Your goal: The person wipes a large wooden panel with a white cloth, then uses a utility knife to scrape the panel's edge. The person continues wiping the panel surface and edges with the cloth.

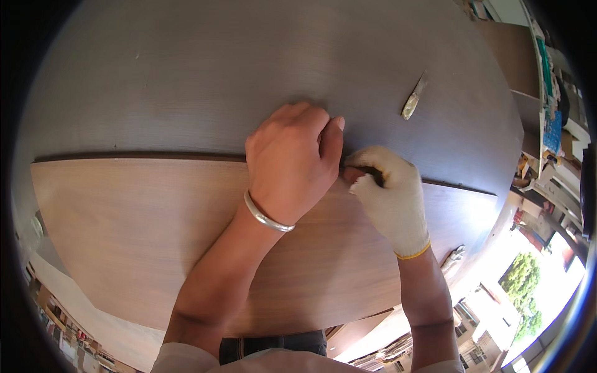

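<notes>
A light brown wooden board (143,217) lies before me on top of a larger dark panel (205,68). My left hand (295,146), bare with a silver bangle (267,217) at the wrist, rests over the board's far edge. Its fingers are curled in, and whatever lies under them is hidden. Close to its right, my right hand (388,186) wears a white knit glove with a yellow cuff. Thumb and fingers of that hand pinch together at the same edge; bare fingertip shows, but what they hold cannot be made out.
On the dark panel, beyond my right hand, lies a small knife (411,102) with a pale handle. A pale grey object (454,258) sits by the board's right side, too small to name. Cluttered shelves (553,124) stand at the right, near a bright opening with a green tree (522,289).
</notes>
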